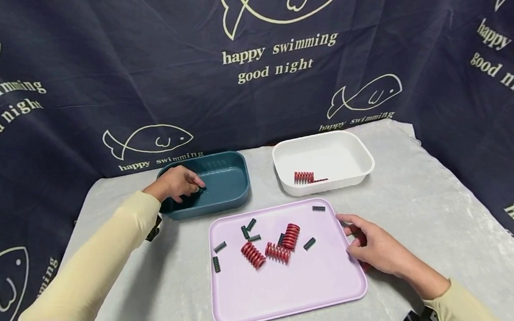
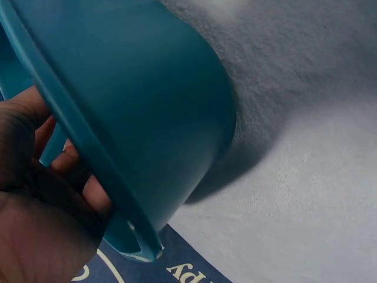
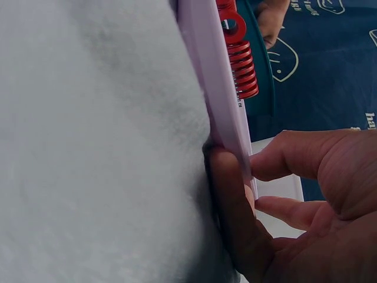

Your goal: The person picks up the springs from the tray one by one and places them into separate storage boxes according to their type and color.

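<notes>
Inside the teal bin (image 1: 237,202), my left hand (image 1: 179,182) reaches down and pinches a small dark spring (image 1: 201,190) at its fingertips. The bin's wall (image 2: 141,106) hides those fingertips in the left wrist view. At the right edge of the lilac tray (image 1: 290,291), my right hand (image 1: 377,246) grips the rim, one finger low against its side in the right wrist view. Three thick red springs (image 1: 253,255) lie near the tray's middle. Several small dark green springs (image 1: 310,243) are scattered around them.
A white bin (image 1: 346,148) stands behind the tray to the right, with red springs (image 1: 303,177) near its front wall. A pale cloth (image 1: 168,298) covers the table. Behind the bins hangs a navy curtain (image 1: 178,76) with fish drawings and lettering.
</notes>
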{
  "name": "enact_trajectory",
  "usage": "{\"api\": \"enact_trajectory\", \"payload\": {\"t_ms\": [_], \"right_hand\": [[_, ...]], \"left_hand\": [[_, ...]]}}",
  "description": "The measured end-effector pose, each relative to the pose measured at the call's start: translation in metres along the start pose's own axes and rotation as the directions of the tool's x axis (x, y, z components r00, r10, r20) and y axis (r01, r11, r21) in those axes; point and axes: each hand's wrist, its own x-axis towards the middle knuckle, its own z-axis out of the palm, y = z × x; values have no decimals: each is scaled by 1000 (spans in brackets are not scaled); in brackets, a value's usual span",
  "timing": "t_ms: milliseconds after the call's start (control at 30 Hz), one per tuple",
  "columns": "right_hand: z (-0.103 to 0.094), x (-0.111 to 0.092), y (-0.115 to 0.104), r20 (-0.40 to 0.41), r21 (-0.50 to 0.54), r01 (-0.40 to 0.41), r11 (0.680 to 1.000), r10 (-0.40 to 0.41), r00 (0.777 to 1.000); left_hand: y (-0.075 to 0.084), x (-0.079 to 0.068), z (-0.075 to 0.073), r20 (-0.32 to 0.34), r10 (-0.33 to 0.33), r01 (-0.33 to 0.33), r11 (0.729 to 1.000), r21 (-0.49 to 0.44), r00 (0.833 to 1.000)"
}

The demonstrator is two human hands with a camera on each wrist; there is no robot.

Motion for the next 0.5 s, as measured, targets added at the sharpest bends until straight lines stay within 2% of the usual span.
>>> {"api": "enact_trajectory", "payload": {"t_ms": [233, 500], "right_hand": [[0, 1, 0, 4, 5, 7, 1000, -7, 1000], [0, 0, 1, 4, 13, 3, 1000, -3, 1000]], "left_hand": [[-2, -1, -3, -14, 1, -1, 1000, -23, 1000], [6, -15, -4, -68, 83, -88, 993, -82, 994]]}}
